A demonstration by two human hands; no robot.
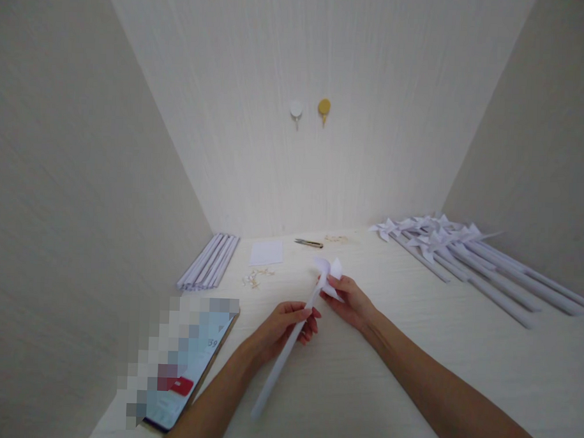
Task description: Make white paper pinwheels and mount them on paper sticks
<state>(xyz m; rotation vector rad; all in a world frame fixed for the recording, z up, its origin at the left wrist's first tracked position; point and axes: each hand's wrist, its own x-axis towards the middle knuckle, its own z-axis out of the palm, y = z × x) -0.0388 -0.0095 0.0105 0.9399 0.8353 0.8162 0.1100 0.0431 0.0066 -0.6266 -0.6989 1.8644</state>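
Observation:
A white paper pinwheel (329, 276) on a rolled paper stick (281, 363) is held over the pale table (411, 376). My left hand (288, 324) is closed around the stick a little below its top. My right hand (350, 302) pinches the folded pinwheel head from the right side. The stick slants down toward the near edge.
Several finished pinwheels (463, 250) lie at the right. A bundle of rolled paper sticks (209, 261) lies at the left, with a square paper sheet (266, 252), small pins (255, 278) and scissors (309, 243) behind. A phone (191, 369) lies near left. Walls enclose three sides.

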